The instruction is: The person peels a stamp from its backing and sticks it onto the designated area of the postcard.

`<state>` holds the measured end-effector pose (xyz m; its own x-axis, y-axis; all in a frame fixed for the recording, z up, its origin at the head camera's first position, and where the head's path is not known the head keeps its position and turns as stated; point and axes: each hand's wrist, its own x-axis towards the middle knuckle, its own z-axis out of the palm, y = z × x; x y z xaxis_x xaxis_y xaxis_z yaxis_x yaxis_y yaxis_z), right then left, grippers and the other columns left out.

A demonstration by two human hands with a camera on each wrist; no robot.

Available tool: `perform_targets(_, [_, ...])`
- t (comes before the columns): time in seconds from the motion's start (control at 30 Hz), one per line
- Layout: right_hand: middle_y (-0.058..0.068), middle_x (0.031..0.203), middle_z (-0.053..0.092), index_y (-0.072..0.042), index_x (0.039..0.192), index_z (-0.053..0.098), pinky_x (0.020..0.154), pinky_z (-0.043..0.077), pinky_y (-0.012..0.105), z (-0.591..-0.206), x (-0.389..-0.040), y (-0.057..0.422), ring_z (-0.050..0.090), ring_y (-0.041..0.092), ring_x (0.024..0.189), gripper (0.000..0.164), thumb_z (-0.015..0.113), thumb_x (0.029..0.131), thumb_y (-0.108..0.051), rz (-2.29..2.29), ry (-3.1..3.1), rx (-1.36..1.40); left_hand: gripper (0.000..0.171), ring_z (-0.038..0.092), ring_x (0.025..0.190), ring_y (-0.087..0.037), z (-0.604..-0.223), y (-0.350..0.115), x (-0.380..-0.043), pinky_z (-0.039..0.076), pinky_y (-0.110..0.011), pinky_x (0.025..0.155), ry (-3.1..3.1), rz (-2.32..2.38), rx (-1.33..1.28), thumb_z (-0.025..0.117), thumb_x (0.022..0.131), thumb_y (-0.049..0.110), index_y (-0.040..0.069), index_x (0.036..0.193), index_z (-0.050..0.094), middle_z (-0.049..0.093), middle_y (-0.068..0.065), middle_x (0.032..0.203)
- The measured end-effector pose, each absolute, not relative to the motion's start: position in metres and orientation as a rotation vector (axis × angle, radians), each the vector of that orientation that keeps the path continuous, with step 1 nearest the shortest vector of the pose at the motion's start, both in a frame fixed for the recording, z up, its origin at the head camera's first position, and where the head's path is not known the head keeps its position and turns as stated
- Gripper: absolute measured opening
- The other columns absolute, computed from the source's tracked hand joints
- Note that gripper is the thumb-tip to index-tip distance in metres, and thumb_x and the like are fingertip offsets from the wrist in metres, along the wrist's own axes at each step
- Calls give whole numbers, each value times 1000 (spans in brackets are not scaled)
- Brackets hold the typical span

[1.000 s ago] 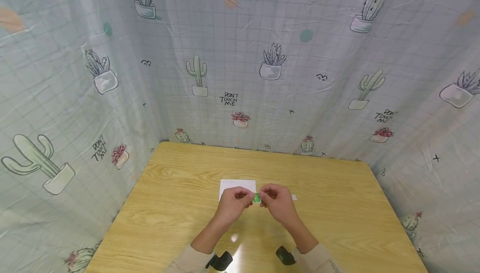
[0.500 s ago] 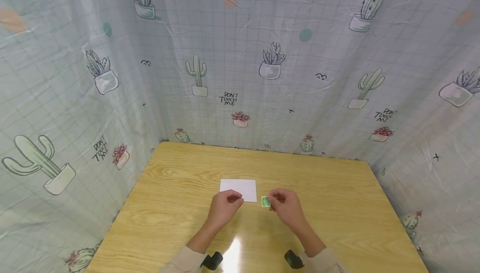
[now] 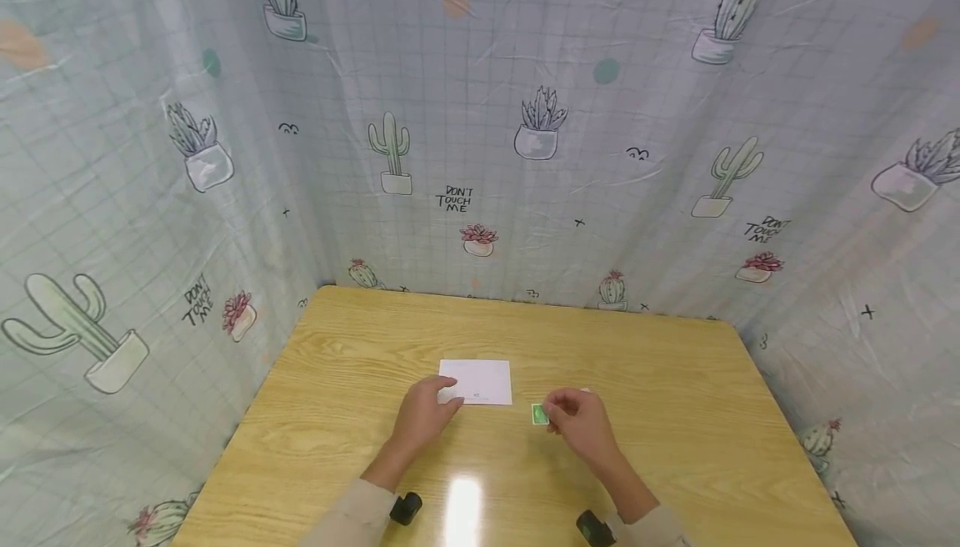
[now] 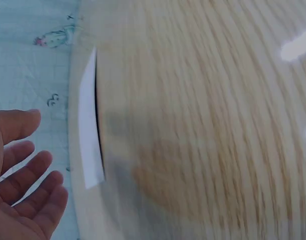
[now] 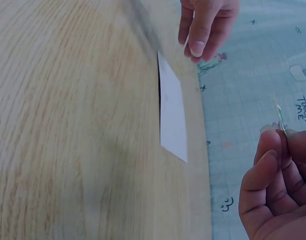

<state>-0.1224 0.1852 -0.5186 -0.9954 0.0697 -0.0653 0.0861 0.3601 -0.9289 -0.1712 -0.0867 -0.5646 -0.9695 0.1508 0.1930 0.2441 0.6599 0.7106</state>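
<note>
A white envelope (image 3: 480, 382) lies flat on the wooden table in the head view, with small faint print near its front edge. At its left end is my left hand (image 3: 426, 411), thumb and fingers spread apart and holding nothing; the left wrist view shows its loosely bent fingers (image 4: 30, 185). To the right of the envelope, my right hand (image 3: 581, 422) pinches a small green stamp (image 3: 538, 414) with a white border between thumb and forefinger. From the right wrist view the stamp (image 5: 280, 114) appears nearly edge-on above the fingertips.
The wooden table (image 3: 360, 347) carries a bright glare streak near its front. A small white piece (image 3: 586, 390) shows just behind my right hand. A cactus-print curtain (image 3: 480, 155) hangs around the table's back and sides.
My left hand has let go of the stamp and moved left to the envelope's left end, its fingers spreading. My right hand has moved slightly right and nearer, carrying the stamp.
</note>
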Motion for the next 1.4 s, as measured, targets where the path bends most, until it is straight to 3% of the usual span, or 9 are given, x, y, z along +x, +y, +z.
perform_targets(0.33, [10,79,69,2,93,73,61,56,26,-523,-122,186,63,15,66,7,68,98,0,-1793,2528,180,48,51,143,-47,-575,-98,-186,41,-62,118,-2922,-847,-409,74,96,33,2,133,70,64,-20,145])
perform_targets(0.6, [10,78,68,2,94,73,62,56,24,-531,-124,186,63,13,66,8,68,98,-2,-1804,2508,155,56,35,153,-50,-592,-105,-198,25,-74,121,-3045,-675,-408,64,103,41,9,148,58,47,-17,162])
perform_targets(0.9, [12,79,69,5,95,73,62,56,21,-534,-132,180,64,13,66,10,68,99,-3,-1827,2501,90,64,28,158,-46,-598,-105,-200,23,-73,123,-3134,-628,-434,57,106,45,8,157,45,36,-15,169])
perform_targets(1.4, [15,81,69,3,94,73,69,61,32,-547,-170,169,67,18,70,10,65,100,-1,-1832,2483,93,64,28,157,-47,-592,-106,-199,23,-73,123,-3165,-668,-429,61,104,42,7,157,47,36,-16,169])
